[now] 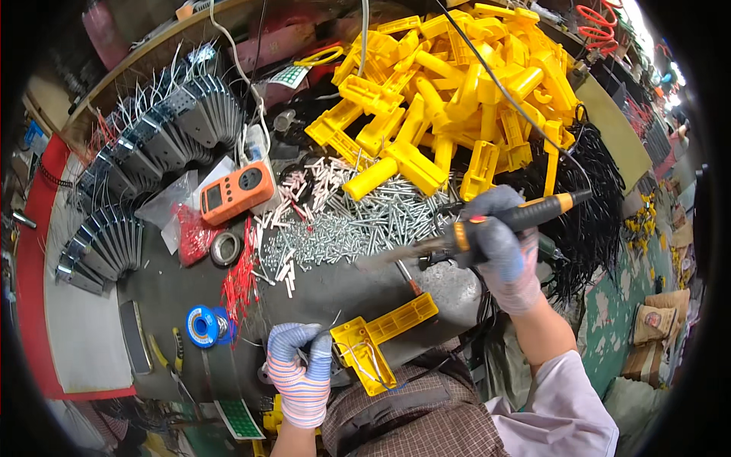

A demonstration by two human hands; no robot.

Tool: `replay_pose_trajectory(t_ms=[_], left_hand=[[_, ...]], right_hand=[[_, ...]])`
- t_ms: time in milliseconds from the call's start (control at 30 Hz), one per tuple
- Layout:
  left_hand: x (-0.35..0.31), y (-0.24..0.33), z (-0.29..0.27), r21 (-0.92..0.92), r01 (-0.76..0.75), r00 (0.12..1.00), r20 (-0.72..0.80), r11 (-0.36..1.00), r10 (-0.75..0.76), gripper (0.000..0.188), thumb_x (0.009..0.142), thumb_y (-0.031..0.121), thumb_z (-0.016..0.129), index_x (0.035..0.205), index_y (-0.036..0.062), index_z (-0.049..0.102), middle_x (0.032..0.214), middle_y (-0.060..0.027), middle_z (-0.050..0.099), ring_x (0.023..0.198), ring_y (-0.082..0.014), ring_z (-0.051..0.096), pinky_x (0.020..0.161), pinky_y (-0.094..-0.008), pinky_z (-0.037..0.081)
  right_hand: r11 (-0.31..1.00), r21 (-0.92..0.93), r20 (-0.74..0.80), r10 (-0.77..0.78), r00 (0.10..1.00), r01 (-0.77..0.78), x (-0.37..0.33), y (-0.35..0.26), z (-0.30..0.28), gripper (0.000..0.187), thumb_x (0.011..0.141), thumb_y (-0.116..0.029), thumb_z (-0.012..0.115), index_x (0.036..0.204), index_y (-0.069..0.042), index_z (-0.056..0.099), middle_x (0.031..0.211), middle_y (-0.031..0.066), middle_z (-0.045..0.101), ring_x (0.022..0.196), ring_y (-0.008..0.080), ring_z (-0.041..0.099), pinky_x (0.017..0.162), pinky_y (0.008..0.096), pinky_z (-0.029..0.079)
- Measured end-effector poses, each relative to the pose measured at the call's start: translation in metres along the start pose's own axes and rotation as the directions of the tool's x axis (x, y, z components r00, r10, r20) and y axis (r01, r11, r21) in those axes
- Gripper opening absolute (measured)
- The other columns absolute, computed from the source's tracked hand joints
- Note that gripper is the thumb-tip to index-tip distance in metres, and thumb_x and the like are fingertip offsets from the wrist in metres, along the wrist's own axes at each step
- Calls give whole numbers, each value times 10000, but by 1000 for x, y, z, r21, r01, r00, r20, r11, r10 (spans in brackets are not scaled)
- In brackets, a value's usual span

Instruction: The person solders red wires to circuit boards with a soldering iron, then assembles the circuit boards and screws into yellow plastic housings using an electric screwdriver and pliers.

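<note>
My right hand [506,247], in a striped glove, is wrapped around a soldering iron [533,215] with a black handle and yellow bands. Its blurred metal end points left over the bench, and a cord runs from the handle's back. My left hand [301,369], gloved too, has its fingers bent together in a pinch near the bench's front edge. What it pinches is mostly hidden; a dark bit and a thin wire show by the fingertips. Right beside those fingers lies an open yellow plastic housing half [369,343] with a pale wire inside.
Silver screws [396,213] lie heaped behind, below a big pile of yellow housings [457,99]. An orange meter [237,194], a blue solder spool [204,326], red wires [240,278] and stacked metal parts [164,145] fill the left. Black cables [594,206] hang at right.
</note>
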State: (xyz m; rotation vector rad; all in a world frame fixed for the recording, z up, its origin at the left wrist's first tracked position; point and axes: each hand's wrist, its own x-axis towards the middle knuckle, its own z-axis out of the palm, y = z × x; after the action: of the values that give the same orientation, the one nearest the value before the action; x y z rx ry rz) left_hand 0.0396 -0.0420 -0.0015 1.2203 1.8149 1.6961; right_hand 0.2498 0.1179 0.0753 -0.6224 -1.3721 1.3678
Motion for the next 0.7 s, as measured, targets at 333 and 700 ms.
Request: replay_pose_trajectory(t_ms=[333,700], left_hand=[[-10,-1,8,97,-168,986,-6,981,169,189,775,8,732,906,55,604,837,-91,594,732,-212,555,669,-323,458],[-6,-1,10,103,-192,981,13,976,192,181,781,22,738,909,54,613,826,-94,589,689,-193,546,606,-304,447]], right_hand=[[969,58,-132,245,961,-239,-7,19,-7,318,846,-380,655,881,-78,563,701,26,544,508,96,469,431,222,353],[954,78,-140,298,944,-289,-11,28,-15,317,855,-389,652,900,-85,575,758,29,558,558,96,502,455,223,392]])
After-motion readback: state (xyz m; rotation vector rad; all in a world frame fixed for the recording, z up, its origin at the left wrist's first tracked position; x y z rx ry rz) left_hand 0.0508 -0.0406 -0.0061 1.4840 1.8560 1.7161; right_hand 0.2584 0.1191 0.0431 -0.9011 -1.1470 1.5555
